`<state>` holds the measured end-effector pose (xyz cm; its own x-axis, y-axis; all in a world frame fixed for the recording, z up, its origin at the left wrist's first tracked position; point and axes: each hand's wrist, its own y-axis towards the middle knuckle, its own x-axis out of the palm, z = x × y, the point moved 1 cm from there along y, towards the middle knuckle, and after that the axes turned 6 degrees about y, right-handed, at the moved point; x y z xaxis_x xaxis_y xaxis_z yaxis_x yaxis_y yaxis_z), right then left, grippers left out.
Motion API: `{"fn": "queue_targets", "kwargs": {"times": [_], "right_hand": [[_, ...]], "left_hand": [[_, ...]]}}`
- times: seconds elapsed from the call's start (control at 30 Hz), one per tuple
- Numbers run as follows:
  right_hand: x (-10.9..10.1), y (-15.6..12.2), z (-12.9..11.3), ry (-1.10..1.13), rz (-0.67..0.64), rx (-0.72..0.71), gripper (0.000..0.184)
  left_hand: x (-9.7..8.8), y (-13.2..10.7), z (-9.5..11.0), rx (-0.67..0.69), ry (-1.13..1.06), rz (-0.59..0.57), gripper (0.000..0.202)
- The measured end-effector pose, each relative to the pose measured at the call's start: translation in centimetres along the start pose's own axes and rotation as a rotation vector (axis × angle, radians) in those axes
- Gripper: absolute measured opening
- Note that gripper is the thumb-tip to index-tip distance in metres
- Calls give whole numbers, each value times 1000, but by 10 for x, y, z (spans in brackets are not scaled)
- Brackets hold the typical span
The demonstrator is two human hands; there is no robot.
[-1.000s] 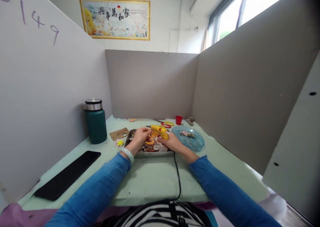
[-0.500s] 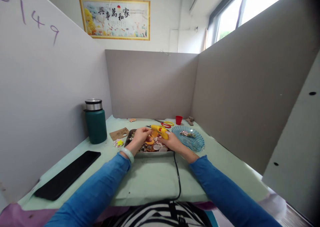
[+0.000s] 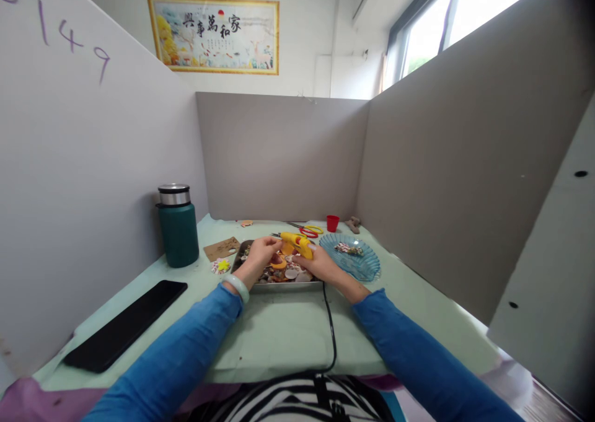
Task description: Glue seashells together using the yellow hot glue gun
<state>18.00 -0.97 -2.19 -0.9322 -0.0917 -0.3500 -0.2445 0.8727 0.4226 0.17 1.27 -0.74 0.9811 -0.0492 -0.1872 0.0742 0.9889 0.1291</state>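
A yellow glue gun (image 3: 297,243) is gripped in my right hand (image 3: 318,262), its nozzle pointing left toward my left hand (image 3: 263,256). The fingers of my left hand are pinched together near the nozzle; what they hold is too small to make out. Both hands are above a metal tray (image 3: 284,287) filled with shells and small loose pieces. An orange curved piece (image 3: 280,263) shows among them, below the glue gun. From the gun's side of the tray a black cord (image 3: 331,323) runs down to the table's front edge.
A blue glass plate (image 3: 372,267) with small pieces lies on the right. Scissors (image 3: 310,230) and a red cup (image 3: 332,224) are behind. To the left are a green bottle (image 3: 178,233), a phone (image 3: 127,325), a brown card (image 3: 221,249) and a flower-like piece (image 3: 221,266). Panels enclose the table.
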Motion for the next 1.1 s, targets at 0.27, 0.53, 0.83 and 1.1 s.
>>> {"fn": "queue_targets", "kwargs": {"times": [0.27,0.53,0.83,1.1], "right_hand": [[0,-1,-3,13,-5,8,28],[0,0,1,20,-5,-16,28],[1,1,4,27,-4,-6,29],[0,1,3,19,3,-16,29]], "left_hand": [[0,2,-3,4,0,-10,13],[0,2,-2,3,-13,-10,17],[0,1,-1,-5,-17,-5,18],[0,0,0,-10,-29,-9,21]]}}
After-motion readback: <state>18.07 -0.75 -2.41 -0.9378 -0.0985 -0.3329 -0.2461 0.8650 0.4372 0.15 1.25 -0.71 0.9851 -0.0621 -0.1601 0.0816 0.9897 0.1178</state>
